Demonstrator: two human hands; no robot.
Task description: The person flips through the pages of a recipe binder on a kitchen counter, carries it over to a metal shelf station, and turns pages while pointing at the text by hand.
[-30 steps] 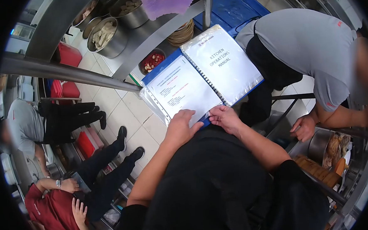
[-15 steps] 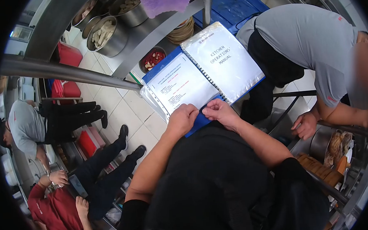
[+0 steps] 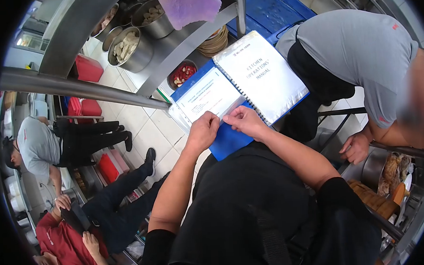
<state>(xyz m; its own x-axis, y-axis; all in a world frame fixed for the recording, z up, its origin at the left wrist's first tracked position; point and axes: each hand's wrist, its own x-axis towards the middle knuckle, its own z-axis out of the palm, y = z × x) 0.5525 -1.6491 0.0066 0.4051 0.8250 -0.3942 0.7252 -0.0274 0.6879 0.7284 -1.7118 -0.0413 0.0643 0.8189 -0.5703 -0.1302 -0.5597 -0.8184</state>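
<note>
An open blue binder (image 3: 231, 140) lies in front of my body. On its right side is a white cover page (image 3: 261, 72) in a clear sleeve, reading "Kitchen Operations' Manual". A printed sheet (image 3: 205, 101) in a clear sleeve is on the left side, its lower edge lifted off the blue cover. My left hand (image 3: 204, 129) pinches that lower edge, fingers closed. Close beside it, my right hand (image 3: 243, 121) grips the same edge near the spiral binding, fingers curled together.
A metal rail (image 3: 85, 90) runs at upper left, near steel pots (image 3: 131, 52) of food and a bowl of red chillies (image 3: 184, 74). At right a person in grey (image 3: 356, 43) leans over a rack. A person in red (image 3: 71, 245) stands at lower left.
Both my hands have lifted the lower edge of the left sheet up and away from me, baring more blue cover. The person in red has shifted a leg and tilted a dark flat item.
</note>
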